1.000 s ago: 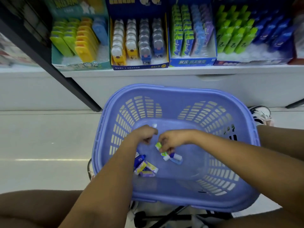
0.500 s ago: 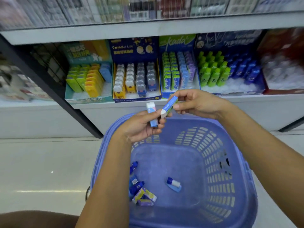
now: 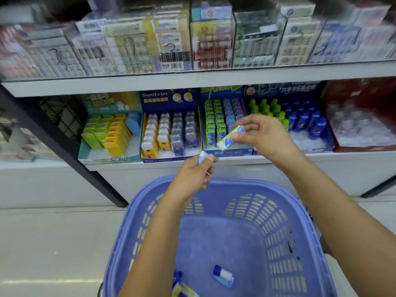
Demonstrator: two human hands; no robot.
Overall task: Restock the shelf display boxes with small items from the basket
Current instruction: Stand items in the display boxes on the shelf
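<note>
A: What is the right hand (image 3: 263, 133) doing?

B: It hangs in front of the box (image 3: 228, 151) with the green, blue and purple rows, on the lower shelf (image 3: 342, 156). Thumb and fingers pinch a green eraser (image 3: 229, 137) by its right end, and the white tip slants down-left toward the box's near edge.

A: And the left hand (image 3: 194, 175)?

B: It is lower and nearer, just over the far rim of the basket (image 3: 246, 183). Its fingers are curled round a blue eraser (image 3: 201, 158), of which only the top shows.

A: How should the green one go in?

B: I'd turn it upright, label out like its neighbours, and lower it into the green rows at the box's left side. Ease it in so the row behind doesn't tip. Blur hides which slot is free. The blue one likely belongs in the middle rows.

A: Is much left?

B: A loose eraser (image 3: 222, 276) lies on the basket floor, and a small heap (image 3: 182, 288) sits at its near left.
</note>
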